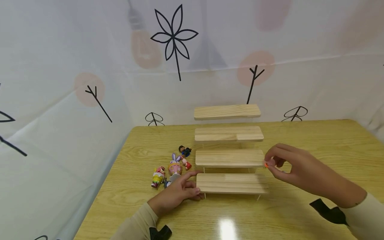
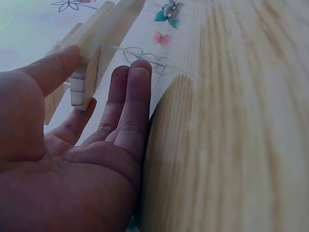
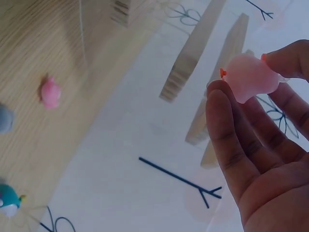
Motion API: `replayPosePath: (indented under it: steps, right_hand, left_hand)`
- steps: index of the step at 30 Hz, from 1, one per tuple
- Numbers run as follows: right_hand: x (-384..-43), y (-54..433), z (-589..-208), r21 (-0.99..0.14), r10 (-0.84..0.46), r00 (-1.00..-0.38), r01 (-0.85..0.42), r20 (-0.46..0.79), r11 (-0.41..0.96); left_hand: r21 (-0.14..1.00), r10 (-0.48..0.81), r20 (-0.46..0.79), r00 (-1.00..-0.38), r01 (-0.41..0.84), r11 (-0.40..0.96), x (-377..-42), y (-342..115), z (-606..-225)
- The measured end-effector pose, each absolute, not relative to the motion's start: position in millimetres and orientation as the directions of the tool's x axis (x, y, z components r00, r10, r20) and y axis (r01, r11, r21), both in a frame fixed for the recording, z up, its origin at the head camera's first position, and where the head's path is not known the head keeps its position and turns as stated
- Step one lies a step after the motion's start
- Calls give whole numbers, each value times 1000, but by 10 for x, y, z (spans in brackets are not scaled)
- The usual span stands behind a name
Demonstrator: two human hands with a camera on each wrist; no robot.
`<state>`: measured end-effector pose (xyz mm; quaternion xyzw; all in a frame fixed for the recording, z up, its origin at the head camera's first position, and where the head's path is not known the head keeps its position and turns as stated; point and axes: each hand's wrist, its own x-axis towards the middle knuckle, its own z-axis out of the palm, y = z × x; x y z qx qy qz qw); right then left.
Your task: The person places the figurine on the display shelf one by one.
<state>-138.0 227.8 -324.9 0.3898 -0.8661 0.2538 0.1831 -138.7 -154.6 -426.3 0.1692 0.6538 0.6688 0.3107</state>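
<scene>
A stepped wooden display shelf with several planks stands on the table. My left hand is at the left end of its lowest plank. In the left wrist view, the thumb and index finger of that hand pinch the plank's end, while other fingers extend below. My right hand is beside the shelf's right side, above the table. Between its thumb and fingertips it pinches a small pink toy figure with orange tips. Fingers hide most of that toy in the head view.
Left of the shelf lie a rabbit-eared figure, a yellow-clothed figure, a dark-haired figure and a red-and-pink one. The right wrist view has another pink toy and a teal toy. A printed cloth hangs behind.
</scene>
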Motion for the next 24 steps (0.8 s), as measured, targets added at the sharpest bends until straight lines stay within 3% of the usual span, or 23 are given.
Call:
replayPosePath:
  steps: [6,17,24]
  right_hand:
    - [-1460,2157,-3222,-286,-595,-611,-783,522,552]
    - [-1589,1979,-3167,-386,-575,-604,-796,552,466]
    - [-1623,1893,-3154,-431,-545,-654,-756,524,493]
  left_hand:
    - [978,636,-182,-750,-202,42,-1379,-1556,-4268]
    - [978,633,-191,-750,-199,58,-1414,-1556,-4288]
    - [977,628,-195,-754,-206,55,-1404,-1551,-4290]
